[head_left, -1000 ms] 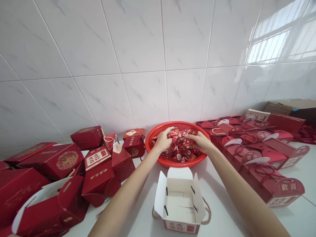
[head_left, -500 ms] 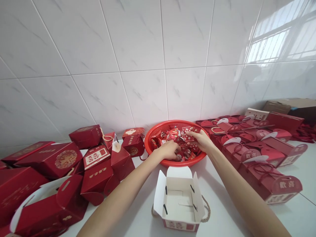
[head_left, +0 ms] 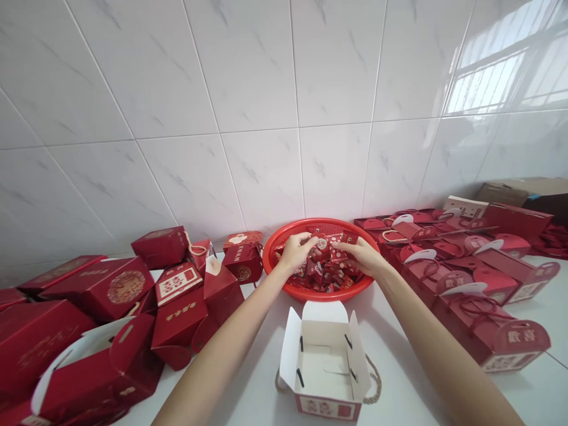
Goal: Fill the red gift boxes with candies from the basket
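Over the red plastic basket (head_left: pixel 271 260), my left hand (head_left: pixel 296 253) is closed on a red candy packet (head_left: pixel 321 249) with a pale emblem. My right hand (head_left: pixel 364 255) pinches a red packet with white dots (head_left: pixel 338 252) beside it. More red-wrapped candies (head_left: pixel 331 277) lie in the basket under both hands. Nearer to me stands an open gift box (head_left: pixel 328 408) with white inside walls, raised flaps and rope handles. Its inside shows no candy.
Red gift boxes (head_left: pixel 180 319) crowd the left side, one of them open at the top (head_left: pixel 102 367). Rows of red handled boxes (head_left: pixel 481 319) fill the right. A brown carton (head_left: pixel 506 194) sits at the far right, and a tiled wall (head_left: pixel 261 177) rises behind the basket.
My left hand has come up out of the candies and now holds a red packet. My right hand stays at the dotted packet. The view has shifted slightly.
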Motion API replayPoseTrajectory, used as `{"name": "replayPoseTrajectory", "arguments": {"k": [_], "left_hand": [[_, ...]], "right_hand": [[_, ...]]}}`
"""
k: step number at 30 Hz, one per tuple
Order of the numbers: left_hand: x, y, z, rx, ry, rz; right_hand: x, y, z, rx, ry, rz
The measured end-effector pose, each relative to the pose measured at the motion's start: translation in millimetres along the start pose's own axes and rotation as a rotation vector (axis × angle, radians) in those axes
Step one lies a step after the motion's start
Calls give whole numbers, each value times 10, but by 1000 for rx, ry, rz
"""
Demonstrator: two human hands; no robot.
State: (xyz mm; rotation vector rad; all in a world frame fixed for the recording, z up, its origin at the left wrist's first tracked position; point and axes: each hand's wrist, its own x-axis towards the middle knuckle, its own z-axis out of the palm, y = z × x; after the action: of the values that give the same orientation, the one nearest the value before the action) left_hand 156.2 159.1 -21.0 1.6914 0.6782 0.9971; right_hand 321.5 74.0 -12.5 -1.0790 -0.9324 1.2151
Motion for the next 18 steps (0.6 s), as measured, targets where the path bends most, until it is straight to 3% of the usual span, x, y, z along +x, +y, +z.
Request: {"name": "replayPoseTrajectory", "arguments": {"k": [7,13,18], "left_hand": [[-11,26,19,-5,-51,-1],[-7,32,31,-85,26,-74],[-21,17,13,-120,-56,-15]], "right_hand": [[4,17,-14,3,-11,-44],[-18,22,-5,58,-5,-108],[-18,22,-19,9,-18,-46]]}}
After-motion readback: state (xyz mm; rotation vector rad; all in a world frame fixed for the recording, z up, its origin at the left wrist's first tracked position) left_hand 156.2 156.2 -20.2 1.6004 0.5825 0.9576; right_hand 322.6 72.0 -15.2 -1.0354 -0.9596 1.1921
